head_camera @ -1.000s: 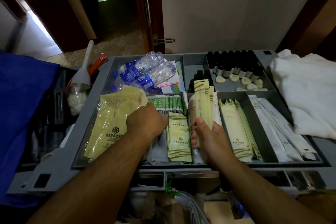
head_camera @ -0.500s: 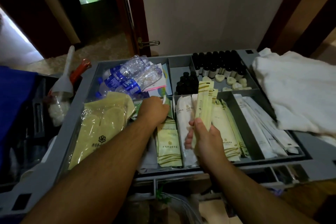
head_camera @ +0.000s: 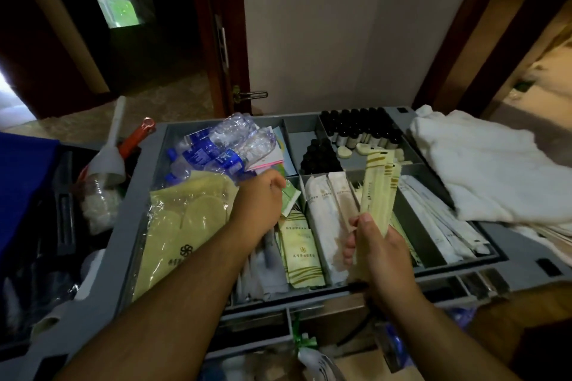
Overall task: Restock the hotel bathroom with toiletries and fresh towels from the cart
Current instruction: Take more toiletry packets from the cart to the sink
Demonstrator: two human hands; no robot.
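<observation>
Long pale-yellow toiletry sachets [head_camera: 379, 192] stand bunched in the grip of the right hand [head_camera: 382, 252], above the middle of the grey plastic cart tray [head_camera: 136, 210]. The left hand [head_camera: 258, 198] pinches a small green packet [head_camera: 289, 196] just left of them. Gathering seems barely begun: the white folded towels [head_camera: 483, 170] at right lie untouched, and the trip to the bathroom is likely yet to come.
</observation>
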